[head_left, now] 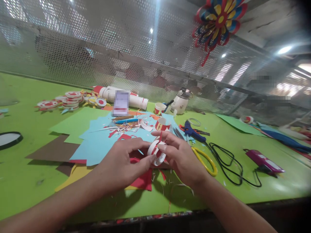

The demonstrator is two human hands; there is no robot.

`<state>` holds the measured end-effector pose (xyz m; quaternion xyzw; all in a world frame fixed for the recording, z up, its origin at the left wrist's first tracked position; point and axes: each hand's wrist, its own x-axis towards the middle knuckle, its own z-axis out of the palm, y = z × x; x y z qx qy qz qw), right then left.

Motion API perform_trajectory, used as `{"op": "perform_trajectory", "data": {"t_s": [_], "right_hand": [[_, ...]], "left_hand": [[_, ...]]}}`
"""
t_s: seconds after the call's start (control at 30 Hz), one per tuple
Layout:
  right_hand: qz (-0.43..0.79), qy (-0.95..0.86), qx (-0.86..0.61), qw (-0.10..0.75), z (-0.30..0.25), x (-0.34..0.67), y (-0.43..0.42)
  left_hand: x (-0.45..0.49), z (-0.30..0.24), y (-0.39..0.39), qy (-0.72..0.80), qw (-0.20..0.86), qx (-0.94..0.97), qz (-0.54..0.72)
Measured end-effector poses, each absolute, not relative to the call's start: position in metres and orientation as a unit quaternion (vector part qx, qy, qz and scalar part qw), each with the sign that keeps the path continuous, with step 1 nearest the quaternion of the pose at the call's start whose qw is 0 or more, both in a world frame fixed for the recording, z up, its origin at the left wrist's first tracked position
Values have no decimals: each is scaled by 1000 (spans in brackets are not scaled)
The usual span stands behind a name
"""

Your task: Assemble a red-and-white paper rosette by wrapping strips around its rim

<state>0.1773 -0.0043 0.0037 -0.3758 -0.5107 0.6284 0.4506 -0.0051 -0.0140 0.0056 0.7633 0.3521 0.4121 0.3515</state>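
Observation:
My left hand (130, 159) pinches a short, round white paper cup piece (153, 148) from its left side, thumb in front. My right hand (183, 158) is closed at its right side, the thumb pressing a narrow red paper strip (160, 136) against the white piece. Part of the strip sticks up between the fingers. Fingertips hide some of the piece's far side. Just behind it stands a white and red paper cup (162, 124). Under and behind my hands lie light blue paper sheets (94, 145) and a red sheet (143, 181).
Yellow-handled scissors (205, 161), a blue glue gun (193, 132) with a black cord, and a purple power strip (263, 160) lie to the right. Red-and-white paper discs (73, 99) are stacked back left. A white bottle (180, 103) stands by the perforated metal screen (102, 58).

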Motion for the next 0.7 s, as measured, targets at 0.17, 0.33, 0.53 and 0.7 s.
{"op": "perform_trajectory", "data": {"t_s": [0.17, 0.33, 0.53, 0.7], "right_hand": [[624, -503, -411, 435, 7, 175, -6], [594, -531, -433, 422, 11, 173, -10], [585, -538, -440, 417, 12, 171, -10], [594, -530, -436, 419, 8, 171, -10]], "left_hand": [[-3, 5, -11, 361, 383, 754, 393], [-1, 3, -8, 382, 401, 745, 372], [0, 0, -9, 398, 419, 732, 361], [0, 1, -9, 411, 418, 729, 352]]}}
